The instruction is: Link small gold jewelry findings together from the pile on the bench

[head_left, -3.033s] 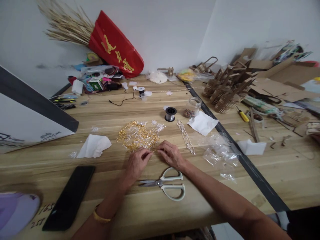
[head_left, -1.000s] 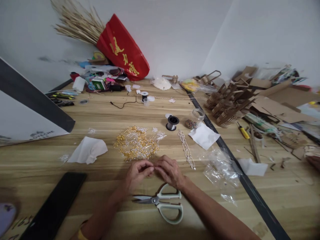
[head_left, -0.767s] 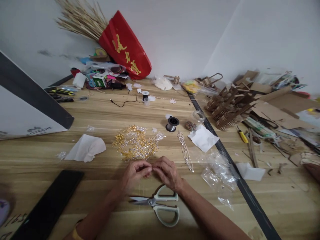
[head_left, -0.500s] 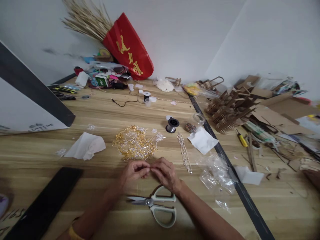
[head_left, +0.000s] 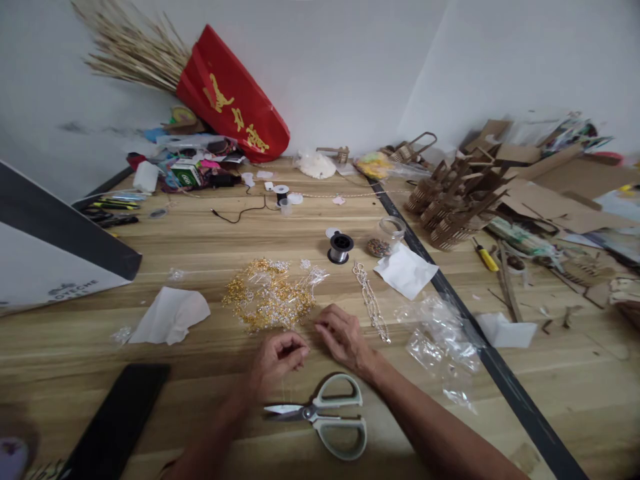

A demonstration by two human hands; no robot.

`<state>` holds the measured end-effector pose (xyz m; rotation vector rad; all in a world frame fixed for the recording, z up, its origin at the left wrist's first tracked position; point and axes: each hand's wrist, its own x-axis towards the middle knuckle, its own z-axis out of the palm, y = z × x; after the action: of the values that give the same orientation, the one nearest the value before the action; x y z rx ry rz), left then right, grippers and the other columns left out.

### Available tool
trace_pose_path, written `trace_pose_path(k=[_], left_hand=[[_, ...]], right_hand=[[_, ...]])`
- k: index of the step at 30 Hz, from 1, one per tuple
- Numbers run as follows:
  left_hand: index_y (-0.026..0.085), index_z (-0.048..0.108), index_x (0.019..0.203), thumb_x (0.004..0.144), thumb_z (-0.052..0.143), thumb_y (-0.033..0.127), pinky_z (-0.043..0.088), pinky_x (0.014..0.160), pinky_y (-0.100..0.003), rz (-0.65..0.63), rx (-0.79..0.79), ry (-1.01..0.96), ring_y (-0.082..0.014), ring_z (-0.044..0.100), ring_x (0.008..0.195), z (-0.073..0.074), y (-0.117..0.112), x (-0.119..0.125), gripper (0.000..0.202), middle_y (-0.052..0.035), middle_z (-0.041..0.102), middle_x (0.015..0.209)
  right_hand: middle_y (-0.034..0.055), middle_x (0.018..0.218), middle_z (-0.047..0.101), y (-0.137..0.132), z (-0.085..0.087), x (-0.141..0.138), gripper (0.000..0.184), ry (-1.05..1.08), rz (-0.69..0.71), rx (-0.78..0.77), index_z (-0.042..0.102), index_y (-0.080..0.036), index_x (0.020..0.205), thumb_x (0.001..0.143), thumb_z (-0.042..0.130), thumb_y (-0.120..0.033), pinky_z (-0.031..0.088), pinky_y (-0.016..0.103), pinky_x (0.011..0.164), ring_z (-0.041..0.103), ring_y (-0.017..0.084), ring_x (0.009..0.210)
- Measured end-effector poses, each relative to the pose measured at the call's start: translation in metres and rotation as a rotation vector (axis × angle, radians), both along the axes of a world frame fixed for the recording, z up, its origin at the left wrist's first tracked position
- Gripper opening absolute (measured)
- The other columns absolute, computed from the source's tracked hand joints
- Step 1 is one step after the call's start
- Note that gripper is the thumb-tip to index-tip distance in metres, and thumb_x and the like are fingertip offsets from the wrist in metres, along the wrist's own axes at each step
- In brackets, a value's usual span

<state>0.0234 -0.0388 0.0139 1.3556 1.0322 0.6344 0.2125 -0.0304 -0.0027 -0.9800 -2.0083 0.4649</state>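
My left hand [head_left: 281, 360] is closed in a pinch just in front of a pile of gold and silver beaded strands [head_left: 270, 293]. Whatever its fingertips hold is too small to make out; a faint thin line shows below the hand. My right hand [head_left: 344, 339] is a short way to the right, its thumb and fingers pressed together, with anything in them hidden. The hands are apart. Nearer to me, scissors [head_left: 320, 415] with pale green handles lie slightly spread, blades to the left. A beaded chain [head_left: 371, 303] lies to the right of my right hand.
Beyond the pile stand a wire spool [head_left: 341, 247] and a clear jar [head_left: 391, 230] with small beads. White paper [head_left: 170, 315] lies left, another sheet [head_left: 406, 270] right, near clear plastic bags [head_left: 440, 333]. Small woven baskets [head_left: 450, 207] crowd the right. A black slab [head_left: 117, 420] is at lower left.
My hands have separated: fingertips that met are now apart, with the left lower and the right further right. The whole view has shifted slightly.
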Motion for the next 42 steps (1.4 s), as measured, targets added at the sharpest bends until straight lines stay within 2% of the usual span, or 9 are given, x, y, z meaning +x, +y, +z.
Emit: trace_pose_path(k=[4,6,12,15,20,29,34,39,42], left_hand=[[0.014,0.058,0.066,0.072,0.056,0.028,0.040,0.054,-0.021,-0.016,0.159,0.168,-0.0114,0.051,0.056,0.008,-0.006,0.010,0.015,-0.0006,0.057,0.058],[0.015,0.058,0.064,0.072,0.054,0.022,0.040,0.054,-0.021,-0.020,0.220,0.243,-0.0116,0.051,0.056,0.011,-0.009,0.015,0.012,-0.0010,0.059,0.059],[0.016,0.060,0.067,0.077,0.048,0.013,0.040,0.060,-0.023,-0.155,0.422,0.470,-0.0125,0.054,0.061,0.011,-0.012,0.020,0.016,-0.0022,0.062,0.065],[0.016,0.060,0.070,0.079,0.045,0.010,0.041,0.064,-0.023,-0.153,0.506,0.485,-0.0130,0.056,0.065,0.004,-0.011,0.016,0.019,-0.0029,0.063,0.071],[0.016,0.060,0.071,0.079,0.045,0.008,0.042,0.064,-0.023,-0.135,0.560,0.470,-0.0131,0.057,0.065,-0.009,-0.014,0.013,0.019,-0.0027,0.063,0.070],[0.017,0.061,0.070,0.078,0.046,0.008,0.043,0.065,-0.024,-0.100,0.577,0.464,-0.0139,0.058,0.066,-0.015,-0.014,0.009,0.019,-0.0029,0.064,0.070],[0.017,0.060,0.069,0.078,0.047,0.009,0.043,0.063,-0.023,-0.100,0.567,0.441,-0.0136,0.058,0.064,-0.014,-0.011,0.007,0.018,-0.0031,0.064,0.068],[0.017,0.059,0.066,0.076,0.046,0.009,0.041,0.058,-0.021,-0.082,0.556,0.397,-0.0127,0.056,0.059,-0.008,-0.011,0.007,0.018,-0.0026,0.063,0.064],[0.018,0.059,0.065,0.075,0.046,0.009,0.041,0.057,-0.021,-0.070,0.550,0.400,-0.0125,0.055,0.058,-0.006,-0.012,0.008,0.018,-0.0024,0.062,0.063]], right_hand=[[0.0073,0.092,0.060,0.011,0.003,0.002,0.018,-0.144,-0.192,-0.094,0.059,-0.017,0.099,0.091,0.043,-0.017,0.047,0.027,0.072,0.057,0.016,0.081],[0.0085,0.098,0.060,0.014,0.006,0.000,0.022,-0.272,-0.215,-0.103,0.060,-0.018,0.104,0.090,0.044,-0.014,0.047,0.029,0.076,0.055,0.019,0.089],[0.0147,0.118,0.054,0.018,0.008,-0.007,0.029,-0.516,-0.228,-0.027,0.055,-0.014,0.117,0.089,0.045,-0.012,0.040,0.043,0.092,0.044,0.027,0.111],[0.0155,0.119,0.054,0.013,0.004,-0.003,0.032,-0.557,-0.256,-0.027,0.051,-0.011,0.121,0.091,0.043,-0.015,0.038,0.044,0.096,0.042,0.028,0.115],[0.0152,0.125,0.053,0.000,0.003,0.008,0.040,-0.584,-0.242,-0.044,0.044,-0.013,0.130,0.092,0.046,-0.026,0.038,0.045,0.098,0.042,0.028,0.119],[0.0147,0.131,0.051,-0.010,0.004,0.017,0.045,-0.611,-0.200,-0.034,0.045,-0.016,0.132,0.091,0.050,-0.033,0.038,0.047,0.098,0.042,0.029,0.121],[0.0147,0.123,0.056,-0.014,0.008,0.018,0.032,-0.616,-0.203,-0.018,0.052,-0.016,0.123,0.092,0.048,-0.024,0.041,0.043,0.094,0.046,0.027,0.116],[0.0106,0.102,0.061,-0.014,0.009,0.023,0.016,-0.658,-0.185,-0.005,0.059,-0.017,0.100,0.091,0.047,-0.015,0.043,0.037,0.083,0.051,0.023,0.096],[0.0086,0.088,0.060,-0.012,0.006,0.025,0.015,-0.677,-0.213,-0.001,0.059,-0.017,0.084,0.090,0.047,-0.010,0.041,0.033,0.075,0.050,0.021,0.083]])
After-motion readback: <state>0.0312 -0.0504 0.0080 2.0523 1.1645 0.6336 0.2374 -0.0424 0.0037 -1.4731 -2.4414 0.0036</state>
